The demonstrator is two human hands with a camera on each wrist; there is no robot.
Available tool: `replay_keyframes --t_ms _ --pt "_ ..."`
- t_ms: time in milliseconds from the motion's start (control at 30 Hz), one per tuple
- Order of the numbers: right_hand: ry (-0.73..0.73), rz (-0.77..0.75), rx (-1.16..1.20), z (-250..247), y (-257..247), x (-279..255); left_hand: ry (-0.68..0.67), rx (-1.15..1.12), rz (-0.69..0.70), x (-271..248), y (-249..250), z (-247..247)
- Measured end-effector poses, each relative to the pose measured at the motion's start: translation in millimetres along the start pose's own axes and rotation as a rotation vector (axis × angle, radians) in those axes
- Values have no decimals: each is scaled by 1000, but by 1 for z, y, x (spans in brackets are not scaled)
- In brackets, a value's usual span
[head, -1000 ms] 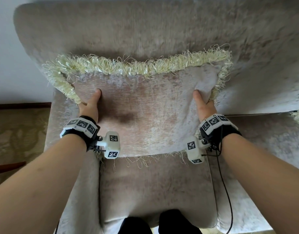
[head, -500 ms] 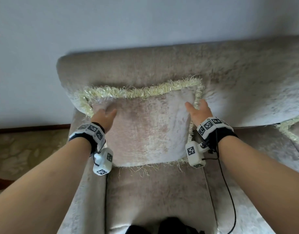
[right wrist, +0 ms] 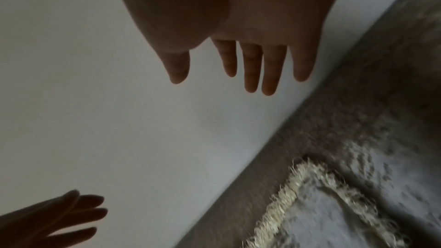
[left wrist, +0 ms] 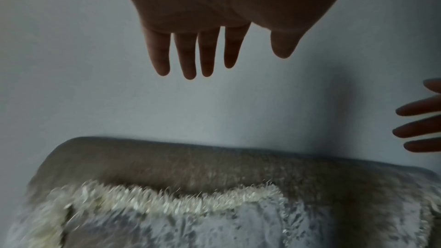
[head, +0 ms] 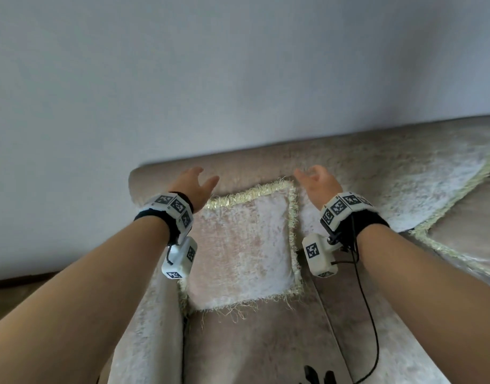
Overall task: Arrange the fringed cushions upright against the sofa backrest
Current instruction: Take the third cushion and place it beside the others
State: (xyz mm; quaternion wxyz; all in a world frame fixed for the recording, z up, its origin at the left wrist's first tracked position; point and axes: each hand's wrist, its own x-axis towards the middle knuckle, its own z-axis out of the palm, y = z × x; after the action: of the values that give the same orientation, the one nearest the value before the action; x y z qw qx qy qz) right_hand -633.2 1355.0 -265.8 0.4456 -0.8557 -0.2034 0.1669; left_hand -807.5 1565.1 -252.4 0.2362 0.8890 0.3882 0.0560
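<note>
Both hands are empty and clear of the cushion. In the head view the left hand (head: 192,187) hangs just above the cushion's upper left corner with fingers straight and slightly spread, and the right hand (head: 315,184) hangs just above and beside its upper right corner, fingers loosely extended and thumb apart; neither grips anything. Each wrist view confirms this, showing straight fingers (left wrist: 188,57) against a plain wall (left wrist: 83,63) and the other hand at the frame edge. In the middle of the head view the fringed cushion (head: 241,250) stands upright in the left corner of the sofa, its back leaning on the backrest (head: 349,162), its lower edge on the seat (head: 252,342) and its left side against the armrest (head: 152,328). Pale cream fringe (head: 246,194) runs round all four edges, with loose strands trailing onto the seat at the bottom. A second fringed cushion (head: 465,231) lies at the right edge of the head view, also against the backrest, partly cut off. White camera blocks with black-and-white markers are strapped to both wrists, and a thin black cable (head: 374,314) hangs from the right one across the lower right of the frame. Patterned floor (head: 5,297) shows at the lower left.
</note>
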Motion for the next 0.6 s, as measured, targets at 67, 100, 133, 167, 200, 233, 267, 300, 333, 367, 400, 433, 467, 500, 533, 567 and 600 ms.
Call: replay_keyframes --t_ms 67,100,133,167,200,233,267,300,333,367,400,433,467,500,533,567,600 --pt "67 -44 2 -19 -13 -17 13 27 84 -6 17 -15" --pt "110 -67 4 -26 -18 -25 18 33 115 -8 26 -22" --pt "165 -84 11 -35 -23 -36 21 30 156 -13 34 -29" --pt "210 -97 22 -40 -28 -46 20 22 187 -16 42 -34" --pt "254 -105 29 -48 -34 -58 16 11 228 -22 51 -40" --pt "275 -110 21 -54 -38 -69 13 0 263 -26 59 -43" --pt "290 -111 2 -59 -41 -80 7 -11 295 -31 65 -45" --pt "306 -108 -28 -65 -43 -93 2 -28 333 -37 71 -45" --pt "312 -104 -54 -68 -44 -104 -9 -39 358 -41 74 -45" --pt "331 -93 -75 -73 -42 -119 -29 -48 387 -48 78 -42" --pt "346 -84 -84 -79 -40 -131 -48 -51 406 -52 82 -39" --pt "372 -71 -85 -84 -37 -142 -68 -46 426 -57 87 -36" --pt "411 -54 -84 -91 -32 -157 -88 -45 450 -64 93 -32" --pt "448 -40 -79 -98 -29 -169 -103 -45 470 -71 100 -29" --pt "495 -22 -76 -109 -25 -184 -121 -47 503 -81 111 -25" --pt "522 -4 -71 -119 -23 -194 -130 -55 529 -89 121 -22" --pt "547 16 -67 -129 -19 -205 -139 -55 564 -99 132 -19"
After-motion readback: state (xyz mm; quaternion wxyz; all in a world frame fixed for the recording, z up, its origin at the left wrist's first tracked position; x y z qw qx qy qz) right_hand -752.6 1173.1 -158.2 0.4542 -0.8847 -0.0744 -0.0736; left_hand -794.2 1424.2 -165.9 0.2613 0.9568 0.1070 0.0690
